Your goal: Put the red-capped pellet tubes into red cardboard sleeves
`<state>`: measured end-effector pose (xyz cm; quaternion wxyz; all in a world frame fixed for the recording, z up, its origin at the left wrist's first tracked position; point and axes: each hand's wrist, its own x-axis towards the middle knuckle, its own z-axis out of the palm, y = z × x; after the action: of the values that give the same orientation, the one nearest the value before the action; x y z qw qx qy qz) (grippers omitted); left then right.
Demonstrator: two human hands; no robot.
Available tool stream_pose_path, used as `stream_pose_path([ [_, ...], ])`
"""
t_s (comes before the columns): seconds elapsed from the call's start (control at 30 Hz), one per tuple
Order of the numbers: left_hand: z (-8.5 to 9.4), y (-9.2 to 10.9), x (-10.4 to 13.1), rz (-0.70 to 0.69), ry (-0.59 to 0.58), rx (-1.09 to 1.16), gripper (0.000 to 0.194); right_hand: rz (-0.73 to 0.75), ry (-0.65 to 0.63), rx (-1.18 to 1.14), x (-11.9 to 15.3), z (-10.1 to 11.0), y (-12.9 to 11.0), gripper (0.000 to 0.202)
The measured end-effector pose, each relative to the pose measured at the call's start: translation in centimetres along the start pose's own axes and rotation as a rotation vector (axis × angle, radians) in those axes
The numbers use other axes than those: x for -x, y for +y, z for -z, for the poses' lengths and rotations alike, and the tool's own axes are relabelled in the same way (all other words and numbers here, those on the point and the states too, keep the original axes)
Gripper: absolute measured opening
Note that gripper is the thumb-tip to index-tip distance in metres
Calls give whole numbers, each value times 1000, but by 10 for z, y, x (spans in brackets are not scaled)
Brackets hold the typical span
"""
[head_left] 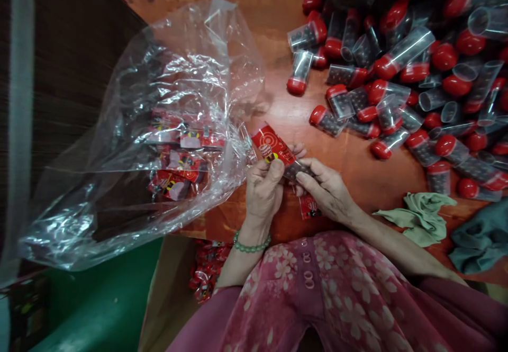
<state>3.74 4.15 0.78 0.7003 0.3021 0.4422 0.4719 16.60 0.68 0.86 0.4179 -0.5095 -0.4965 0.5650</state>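
Left hand (pixel 262 192) pinches the red wrapper (pixel 275 143), right hand (pixel 328 190) fingers pinch the dark dotted tube (pixel 292 170) end, over table (pixel 283 108) between clear bag (pixel 198 71) and red-capped tubes (pixel 381 91).

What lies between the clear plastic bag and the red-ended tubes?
In the head view, a strip of wooden tabletop; nearer the wearer, the left hand and right hand hold a red-printed packet.

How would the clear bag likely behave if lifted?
The bag would probably flop and fold, since its film looks thin and creased. The red packets showing through might make it sag. Its glossy sheen suggests it could be slippery.
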Motion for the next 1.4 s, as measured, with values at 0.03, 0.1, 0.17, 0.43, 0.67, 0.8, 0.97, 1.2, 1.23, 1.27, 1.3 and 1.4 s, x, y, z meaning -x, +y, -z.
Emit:
stream_pose_path([
  [0.03, -1, -1, 1, -5, 18, 2, 42, 22, 40, 37, 1, -2, 1, 22],
  [0.1, -4, -2, 3, -11, 50, 5, 41, 41, 107, 63, 3, -5, 3, 24],
  [0.17, -5, -3, 5, -5, 52, 7, 40, -8, 85, -49, 4, -8, 4, 28],
  [0.43, 5, 10, -2, 6, -104, 18, 51, -131, -40, -356, 4, 0, 10, 33],
  [0.67, 3, 2, -3, -9, -37, -39, 40, 42, 111, 108, 9, -3, 6, 23],
  [0.8, -3, -14, 2, -62, 77, -49, 42, 170, 256, 303, 11, -10, 12, 23],
  [0.97, 4, -19, 1, 5, 30, -74, 36, 95, 224, 112, 5, -12, 10, 22],
  [1.2, 4, 7, -7, -9, -100, 10, 46, 76, 53, -80, 5, -5, 14, 38],
  [1.23, 2, 8, -7, 27, -104, 18, 44, 76, 44, -82, 6, -4, 16, 39],
  [1.27, 0, 9, -6, 57, -107, 29, 43, 77, 35, -69, 7, -2, 18, 39],
  [1.3, -2, 9, -5, 78, -113, 41, 43, 80, 26, -52, 8, -1, 19, 37],
  [1.4, -7, 6, 3, 121, -149, 79, 43, 100, -2, -8, 11, 6, 21, 29],
])
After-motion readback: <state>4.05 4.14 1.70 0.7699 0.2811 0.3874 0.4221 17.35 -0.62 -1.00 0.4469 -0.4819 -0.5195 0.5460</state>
